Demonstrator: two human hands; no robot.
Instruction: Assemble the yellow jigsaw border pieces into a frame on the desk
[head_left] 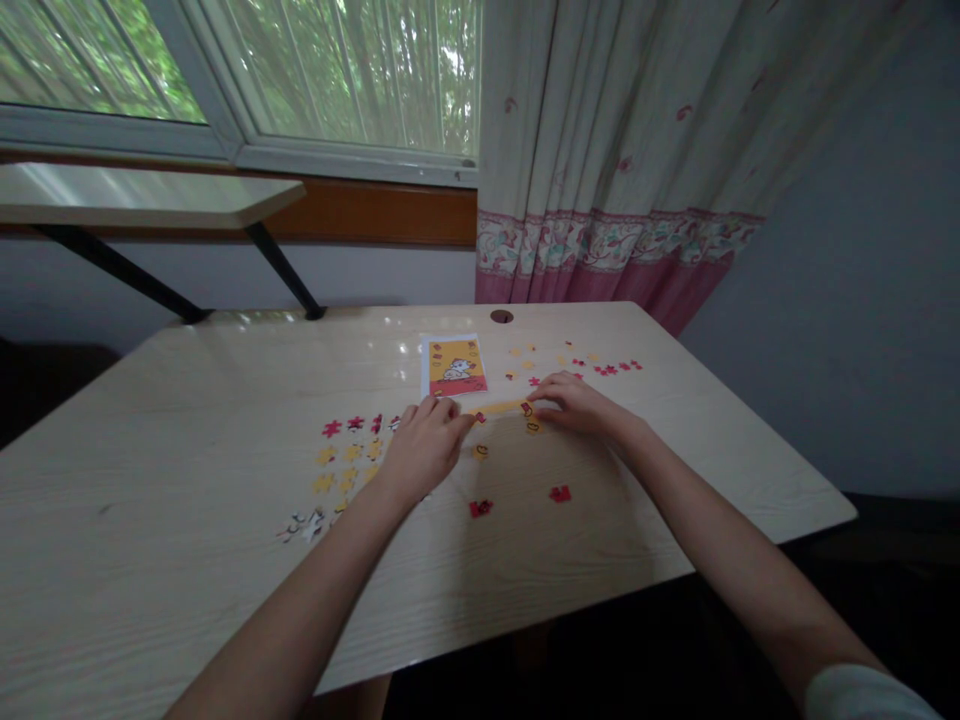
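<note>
A joined yellow strip of jigsaw puzzle pieces (pixel 501 408) lies on the table between my hands. My left hand (pixel 424 445), closed, grips its left end with thumb and fingertips, at a piece with a red patch. At the other end, my right hand (pixel 576 402) holds the corner piece (pixel 527 408) between thumb and fingers. Just below the strip are a yellow piece (pixel 480 452) on the left and another yellow piece (pixel 533 426) on the right. Nearer to me lie two red pieces, a left one (pixel 481 508) and a right one (pixel 559 494).
Behind my hands is the picture card (pixel 457 366) of a white animal on yellow and red. Rows of loose pieces (pixel 349 453) lie left, partly behind my left arm; several red pieces (pixel 619 368) lie right. A raised shelf (pixel 150 195) stands at the back left.
</note>
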